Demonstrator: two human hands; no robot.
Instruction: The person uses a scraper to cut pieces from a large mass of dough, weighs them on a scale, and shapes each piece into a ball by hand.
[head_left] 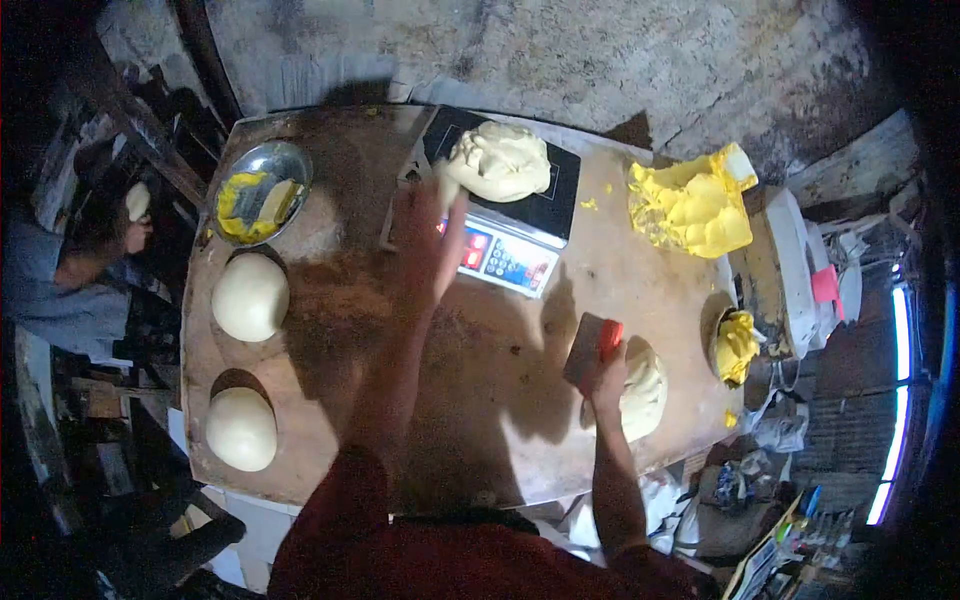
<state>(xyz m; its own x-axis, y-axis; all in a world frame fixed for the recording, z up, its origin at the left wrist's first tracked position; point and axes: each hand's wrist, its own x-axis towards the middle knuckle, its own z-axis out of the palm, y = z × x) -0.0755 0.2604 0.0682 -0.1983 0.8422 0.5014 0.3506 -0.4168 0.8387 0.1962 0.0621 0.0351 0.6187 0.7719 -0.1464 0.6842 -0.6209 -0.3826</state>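
A large, folded lump of pale dough point(503, 160) rests on the black platform of a digital scale point(508, 262). My left hand point(432, 225) is at the left side of this lump, slightly blurred, its fingers closed around a small pale piece of dough point(450, 188) that overlaps the lump's edge. In my right hand point(606, 382) is a dough scraper point(588, 350) with a red grip, its flat blade pointing to the left. Just beside and partly under that hand lies another dough lump point(645, 395) on the wooden table point(470, 400).
Two smooth dough balls point(250, 297) sit along the table's left side. Behind them is a metal bowl point(302, 165) with yellow fat. A yellow block of fat point(690, 205) and a small bowl point(735, 350) stand at right. Another person's hand point(137, 235) shows far left.
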